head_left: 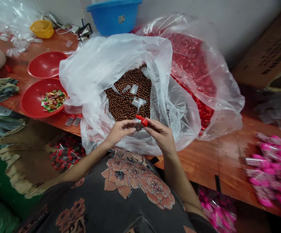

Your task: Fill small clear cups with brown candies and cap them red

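Over the near rim of a white plastic bag (116, 48), both hands meet at a small clear container (138, 126) that looks filled with dark balls. Its upper end shows bright red caps (142, 120); whether it is one container or two I cannot tell. My left hand (121, 131) closes its fingers and thumb around the clear body. From the other side, my right hand (161, 132) pinches the red cap end. Just beyond them, brown chocolate-like balls (123, 105) fill the bag, with several empty clear containers (134, 89) lying on top.
A clear bag of red caps (191, 61) stands behind at right. Left are red bowls (31, 103), one with wrapped candies (53, 101), and two filled containers (73, 120). A carton (31, 161) below holds red-capped containers (65, 153). Pink-capped containers (273, 165) lie right.
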`<state>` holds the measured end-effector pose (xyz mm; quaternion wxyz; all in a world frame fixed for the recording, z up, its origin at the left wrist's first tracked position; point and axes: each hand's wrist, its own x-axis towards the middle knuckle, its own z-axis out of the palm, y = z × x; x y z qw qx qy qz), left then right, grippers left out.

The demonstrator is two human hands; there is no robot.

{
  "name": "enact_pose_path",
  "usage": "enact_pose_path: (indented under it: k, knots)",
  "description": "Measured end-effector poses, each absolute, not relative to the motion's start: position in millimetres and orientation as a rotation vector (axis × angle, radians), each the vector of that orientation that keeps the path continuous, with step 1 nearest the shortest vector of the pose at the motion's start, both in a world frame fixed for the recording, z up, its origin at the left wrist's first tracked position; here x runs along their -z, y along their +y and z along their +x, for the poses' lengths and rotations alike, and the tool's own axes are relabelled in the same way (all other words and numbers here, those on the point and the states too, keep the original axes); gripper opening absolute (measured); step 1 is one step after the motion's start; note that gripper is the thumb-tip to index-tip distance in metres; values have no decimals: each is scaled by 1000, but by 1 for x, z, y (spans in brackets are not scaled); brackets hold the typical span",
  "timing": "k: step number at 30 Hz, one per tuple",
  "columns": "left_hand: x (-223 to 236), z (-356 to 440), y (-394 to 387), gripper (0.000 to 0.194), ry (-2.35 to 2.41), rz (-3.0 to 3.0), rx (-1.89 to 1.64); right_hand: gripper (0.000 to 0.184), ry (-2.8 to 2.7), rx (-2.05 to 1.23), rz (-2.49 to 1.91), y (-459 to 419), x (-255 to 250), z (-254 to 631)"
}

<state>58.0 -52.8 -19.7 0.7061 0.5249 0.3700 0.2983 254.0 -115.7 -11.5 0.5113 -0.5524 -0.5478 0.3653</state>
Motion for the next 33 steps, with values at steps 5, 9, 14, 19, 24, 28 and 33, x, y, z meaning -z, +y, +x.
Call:
enact_pose_path:
  k: [5,9,14,19,24,28,33]
  knots:
    - [18,62,-58,37,853,1180,-696,40,-1475,-619,-1340,-122,4,241]
    - [17,64,-60,37,851,1148,-708,36,-1365,-523,-1365,-121,4,239]
    - [16,63,-60,34,879,1185,-760,27,-1308,-590,-1393,-118,7,243]
    - [15,64,-61,32,877,1190,-763,27,-1345,-475,-1371,-120,11,237]
    - [14,66,-62,30,882,1206,-751,27,-1361,-405,-1366,-123,16,234]
    - [13,66,-62,30,862,1206,-737,22,-1379,-411,-1406,-126,17,237]
    - [14,69,-62,31,860,1095,-783,57,-1686,-215,-1432,-121,24,241]
